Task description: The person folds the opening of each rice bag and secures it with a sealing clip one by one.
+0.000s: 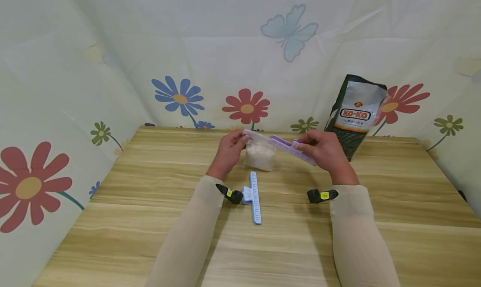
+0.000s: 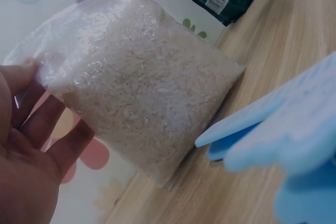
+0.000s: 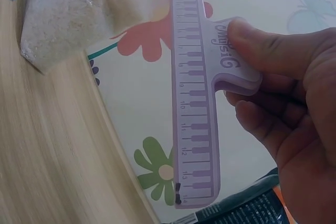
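Note:
A clear plastic bag of rice (image 1: 260, 154) stands upright on the wooden table. My left hand (image 1: 230, 151) pinches its top left corner between thumb and fingers, as the left wrist view also shows. In my right hand (image 1: 326, 150) is a long purple bag clip (image 3: 195, 103) with a piano-key and ruler print, pinched by its handle tabs. The clip's far end reaches the top right edge of the rice bag (image 2: 142, 72). On the table just in front of the bag lies a light blue bag clip (image 1: 255, 199) of the same shape.
A dark green and silver KO-KO bag (image 1: 355, 115) stands at the back right, behind my right hand. The wooden table (image 1: 158, 166) ends at a flower-printed cloth (image 1: 210, 49) that rises behind it and at the left.

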`<state>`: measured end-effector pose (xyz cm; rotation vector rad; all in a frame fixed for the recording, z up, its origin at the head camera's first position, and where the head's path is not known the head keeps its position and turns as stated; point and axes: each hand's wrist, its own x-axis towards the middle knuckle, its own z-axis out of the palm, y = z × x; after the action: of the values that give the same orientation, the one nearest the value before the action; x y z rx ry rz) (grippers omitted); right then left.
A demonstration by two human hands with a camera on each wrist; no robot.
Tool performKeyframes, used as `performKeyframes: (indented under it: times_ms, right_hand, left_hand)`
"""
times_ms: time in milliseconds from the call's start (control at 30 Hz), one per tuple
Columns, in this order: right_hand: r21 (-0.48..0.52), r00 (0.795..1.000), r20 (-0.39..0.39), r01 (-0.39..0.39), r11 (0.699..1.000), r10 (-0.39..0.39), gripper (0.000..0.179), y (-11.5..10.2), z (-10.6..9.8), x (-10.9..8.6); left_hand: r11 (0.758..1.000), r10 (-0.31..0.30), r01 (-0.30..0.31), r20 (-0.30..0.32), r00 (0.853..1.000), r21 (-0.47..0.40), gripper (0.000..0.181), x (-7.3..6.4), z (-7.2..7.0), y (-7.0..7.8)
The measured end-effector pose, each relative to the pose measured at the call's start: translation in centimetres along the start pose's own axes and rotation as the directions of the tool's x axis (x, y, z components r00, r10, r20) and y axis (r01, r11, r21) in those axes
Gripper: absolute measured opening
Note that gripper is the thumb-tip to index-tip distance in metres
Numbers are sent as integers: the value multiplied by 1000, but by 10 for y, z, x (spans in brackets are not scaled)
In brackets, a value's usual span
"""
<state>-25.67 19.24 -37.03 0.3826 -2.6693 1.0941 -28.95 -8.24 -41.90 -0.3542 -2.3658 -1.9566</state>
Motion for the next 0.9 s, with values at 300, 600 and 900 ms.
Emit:
performKeyframes:
  times_ms: [300,600,900]
  right_hand:
    - [-2,998,-18,52,999,-52,13,-4,6,2]
    - [-7,994,-41,99,995,-99,13,-5,9,3]
    - [-9,990,-41,135,991,-136,14,-6,11,3]
  left_hand:
    - [999,-52,52,17,999,-8,30,-2,2,9]
    - [999,-42,42,10,999,-14,31,0,3,6]
    - [999,21,-21,8,1000,-41,27,0,7,1]
